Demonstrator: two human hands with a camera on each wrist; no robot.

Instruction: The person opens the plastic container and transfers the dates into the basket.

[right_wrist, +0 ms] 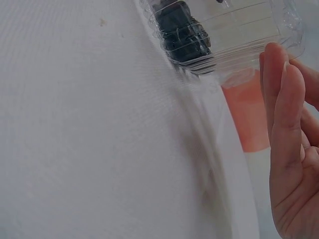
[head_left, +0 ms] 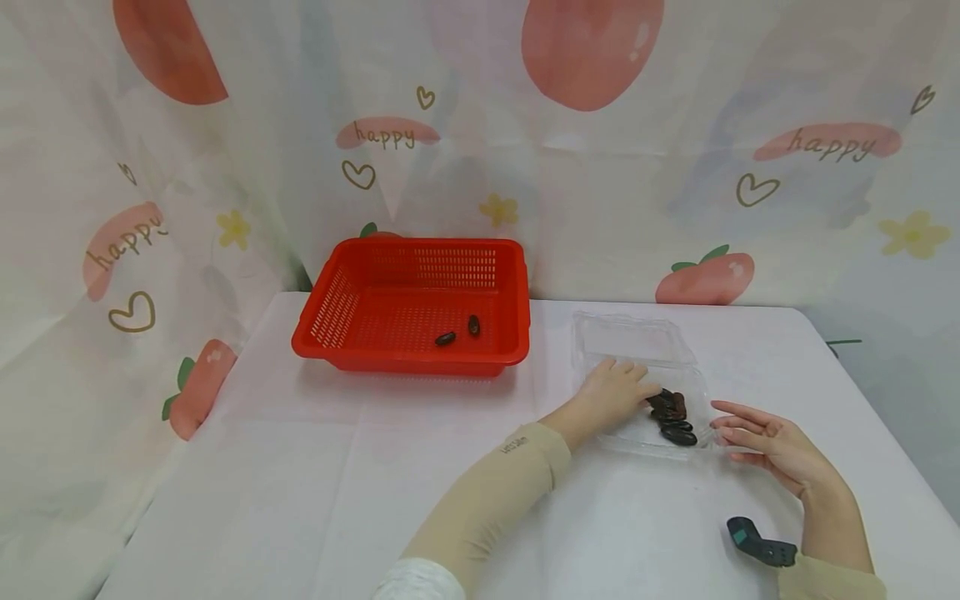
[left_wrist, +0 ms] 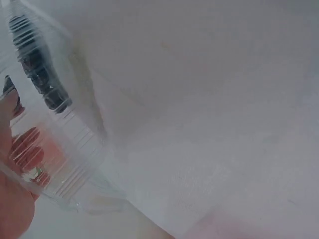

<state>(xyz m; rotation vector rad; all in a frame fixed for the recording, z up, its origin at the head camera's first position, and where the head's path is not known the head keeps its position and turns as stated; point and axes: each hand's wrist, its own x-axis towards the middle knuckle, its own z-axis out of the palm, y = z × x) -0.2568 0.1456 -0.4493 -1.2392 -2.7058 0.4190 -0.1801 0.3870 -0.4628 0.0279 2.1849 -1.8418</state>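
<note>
A clear plastic clamshell box point(head_left: 637, 446) lies with its lid point(head_left: 633, 340) folded back. Dark, glossy dates point(head_left: 678, 435) fill a row along its right side, a redder one among them. My left hand point(head_left: 613, 392) reaches into the box from the left. Seen through the plastic in the left wrist view, its thumb point(left_wrist: 7, 104) and curled fingers pinch a dark date point(left_wrist: 8, 84) beside the row. Relaxed, nearly straight fingers of my right hand point(head_left: 776, 446) reach the box's right edge; in the right wrist view the fingertips overlap a corner of it.
Left of the box stands a red perforated basket point(head_left: 411, 367) with two dates point(head_left: 446, 338) on its floor. A black strap-like device point(head_left: 757, 543) shows near the right wrist. The white-covered table point(head_left: 315, 500) backs onto a printed curtain point(head_left: 600, 208).
</note>
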